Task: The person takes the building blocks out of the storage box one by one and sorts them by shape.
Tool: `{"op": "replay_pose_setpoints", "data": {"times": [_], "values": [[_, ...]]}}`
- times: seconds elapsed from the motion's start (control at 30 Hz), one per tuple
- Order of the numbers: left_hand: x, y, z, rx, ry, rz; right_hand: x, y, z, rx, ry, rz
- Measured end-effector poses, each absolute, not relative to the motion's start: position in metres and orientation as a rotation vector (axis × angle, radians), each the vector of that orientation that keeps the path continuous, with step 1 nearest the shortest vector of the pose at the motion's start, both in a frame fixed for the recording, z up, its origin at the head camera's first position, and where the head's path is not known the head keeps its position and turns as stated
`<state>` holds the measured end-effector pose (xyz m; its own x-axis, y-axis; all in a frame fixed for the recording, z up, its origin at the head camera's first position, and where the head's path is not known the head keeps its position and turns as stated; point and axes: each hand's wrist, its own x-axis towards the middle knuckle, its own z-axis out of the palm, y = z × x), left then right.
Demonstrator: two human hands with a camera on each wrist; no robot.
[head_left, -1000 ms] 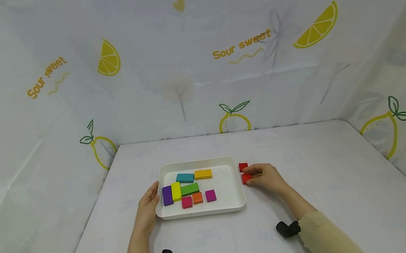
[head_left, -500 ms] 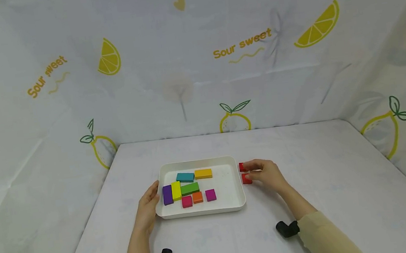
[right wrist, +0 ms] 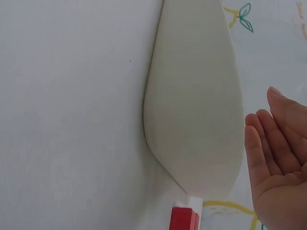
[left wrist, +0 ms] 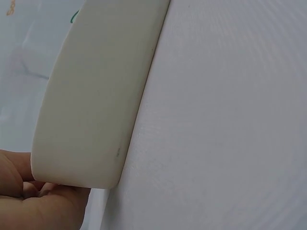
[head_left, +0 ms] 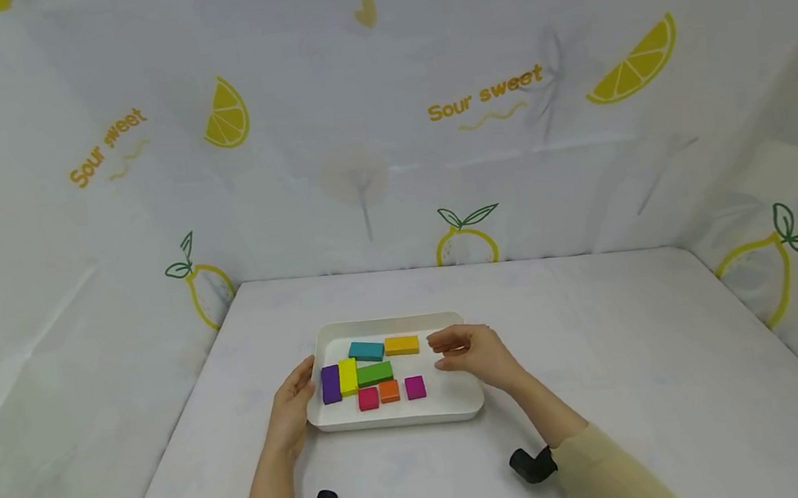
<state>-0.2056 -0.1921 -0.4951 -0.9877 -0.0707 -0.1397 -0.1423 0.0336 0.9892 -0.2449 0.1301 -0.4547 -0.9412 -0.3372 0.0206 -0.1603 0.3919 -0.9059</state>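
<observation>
A white tray (head_left: 454, 407) lies on the table with several coloured blocks in it. At its left end, my left hand (head_left: 289, 401) holds the rim and wall; the left wrist view shows the fingers (left wrist: 53, 206) against the tray's end. My right hand (head_left: 476, 353) hovers above the tray's right end, fingers loosely bent and nothing in them. The magenta block (head_left: 416, 387) and the amber block (head_left: 402, 345) are nearest to it. A red block (right wrist: 182, 218) is partly visible outside the tray in the right wrist view; the hand hides that spot in the head view.
Purple (head_left: 331, 384), yellow (head_left: 348, 377), green (head_left: 375, 374) and teal blocks (head_left: 366, 351) lie in the tray's left half, with pinkish-red (head_left: 368, 399) and orange blocks (head_left: 389, 391) in front. A white-covered table (head_left: 600, 325) meets a lemon-print curtain (head_left: 326, 126) behind.
My right hand has moved left, from the red blocks beside the tray to above the tray's right end. It has left the red blocks behind. The left hand stays at the tray.
</observation>
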Motion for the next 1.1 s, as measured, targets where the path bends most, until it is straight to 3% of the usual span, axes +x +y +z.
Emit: {"op": "replay_pose_setpoints", "data": {"times": [0.4, 0.7, 1.1], "values": [[-0.206, -0.194, -0.497, -0.241, 2.156, 2.169, -0.246, 0.09, -0.471, -0.503, 2.479, -1.451], [-0.206, -0.194, -0.499, -0.267, 2.066, 2.247, -0.242, 0.086, -0.477, -0.409, 2.476, -1.39], [-0.207, -0.194, -0.501, -0.283, 2.001, 2.291, -0.24, 0.088, -0.481, -0.507, 2.506, -1.342]]}}
